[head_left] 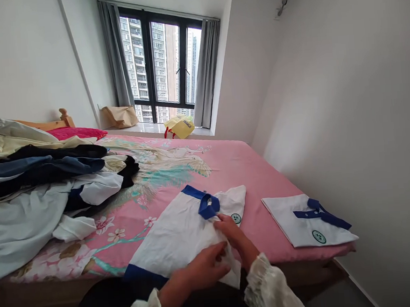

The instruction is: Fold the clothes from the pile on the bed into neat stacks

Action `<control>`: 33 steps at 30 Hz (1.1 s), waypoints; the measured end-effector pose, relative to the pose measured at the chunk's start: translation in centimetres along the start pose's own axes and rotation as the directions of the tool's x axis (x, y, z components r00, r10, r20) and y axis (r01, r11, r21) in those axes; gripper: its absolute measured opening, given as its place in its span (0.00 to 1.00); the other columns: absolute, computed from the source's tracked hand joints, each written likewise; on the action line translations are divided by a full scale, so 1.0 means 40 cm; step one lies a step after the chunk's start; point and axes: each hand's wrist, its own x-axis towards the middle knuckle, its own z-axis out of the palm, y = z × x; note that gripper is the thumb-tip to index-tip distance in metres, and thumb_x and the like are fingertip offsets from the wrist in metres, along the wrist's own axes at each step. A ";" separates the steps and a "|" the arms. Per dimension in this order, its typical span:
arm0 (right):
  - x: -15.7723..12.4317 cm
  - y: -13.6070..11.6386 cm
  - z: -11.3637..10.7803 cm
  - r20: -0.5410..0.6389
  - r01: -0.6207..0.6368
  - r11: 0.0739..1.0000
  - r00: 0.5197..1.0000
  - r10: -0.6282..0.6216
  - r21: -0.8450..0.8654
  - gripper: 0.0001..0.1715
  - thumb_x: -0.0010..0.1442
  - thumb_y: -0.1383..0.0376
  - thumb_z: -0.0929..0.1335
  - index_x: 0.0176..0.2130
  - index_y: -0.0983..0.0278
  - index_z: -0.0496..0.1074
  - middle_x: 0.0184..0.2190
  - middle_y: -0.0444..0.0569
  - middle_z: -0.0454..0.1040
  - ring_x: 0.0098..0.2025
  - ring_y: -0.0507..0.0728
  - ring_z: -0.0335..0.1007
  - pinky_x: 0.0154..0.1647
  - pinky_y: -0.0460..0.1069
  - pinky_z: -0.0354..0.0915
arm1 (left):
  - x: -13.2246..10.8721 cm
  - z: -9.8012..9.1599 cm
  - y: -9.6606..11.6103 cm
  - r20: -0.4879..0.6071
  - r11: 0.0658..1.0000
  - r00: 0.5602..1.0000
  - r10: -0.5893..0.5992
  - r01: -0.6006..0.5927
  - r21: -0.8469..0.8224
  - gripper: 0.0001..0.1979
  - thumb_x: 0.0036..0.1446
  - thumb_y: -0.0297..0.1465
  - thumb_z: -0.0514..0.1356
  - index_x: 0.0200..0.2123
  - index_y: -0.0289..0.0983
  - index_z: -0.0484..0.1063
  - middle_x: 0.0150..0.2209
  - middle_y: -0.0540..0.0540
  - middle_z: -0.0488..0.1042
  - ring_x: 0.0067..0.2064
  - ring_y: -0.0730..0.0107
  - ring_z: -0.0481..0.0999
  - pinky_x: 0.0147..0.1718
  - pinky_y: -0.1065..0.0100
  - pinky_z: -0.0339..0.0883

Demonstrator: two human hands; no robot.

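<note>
A white polo shirt (182,225) with a blue collar, blue trim and a round green badge lies on the near edge of the bed. My left hand (207,265) is closed on its front near the lower edge, where the cloth is bunched and lifted. Just below the collar, my right hand (233,231) has its fingers bent and pressed on the shirt's front; its fingertips are partly hidden. To the right, a folded polo shirt (283,218) of the same kind lies flat at the bed's corner.
The bed (241,169) has a pink flowered sheet. A big heap of clothes (36,202) covers its left side, with a red pillow (77,133) behind. On the window sill stand a brown paper bag (121,117) and a yellow bag (180,126). A wall (364,114) rises on the right.
</note>
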 end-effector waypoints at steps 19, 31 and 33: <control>-0.326 0.351 -0.166 -0.131 -0.139 0.699 0.939 0.318 0.702 0.32 0.44 0.66 0.74 0.48 0.72 0.69 0.36 0.56 0.79 0.43 0.65 0.75 0.42 0.55 0.71 | -0.396 -0.158 -0.389 -0.406 0.454 0.357 -0.841 0.057 -0.889 0.18 0.43 0.31 0.67 0.39 0.39 0.67 0.38 0.49 0.72 0.38 0.69 0.75 0.33 0.70 0.70; -0.394 0.357 -0.217 -0.090 -0.103 0.530 0.941 0.327 0.842 0.27 0.46 0.59 0.74 0.45 0.67 0.74 0.39 0.54 0.78 0.47 0.64 0.73 0.46 0.55 0.71 | -0.417 -0.161 -0.376 -0.214 0.350 0.517 -0.829 0.181 -0.919 0.28 0.31 0.25 0.72 0.39 0.37 0.69 0.27 0.50 0.76 0.28 0.65 0.78 0.29 0.65 0.75; -0.408 0.355 -0.223 0.003 -0.206 0.623 0.951 0.310 0.755 0.28 0.44 0.62 0.75 0.45 0.70 0.74 0.37 0.57 0.79 0.44 0.65 0.75 0.44 0.54 0.71 | -0.419 -0.167 -0.361 -0.201 0.332 0.498 -0.844 0.190 -0.924 0.27 0.28 0.26 0.73 0.37 0.37 0.69 0.24 0.52 0.75 0.24 0.68 0.76 0.26 0.67 0.75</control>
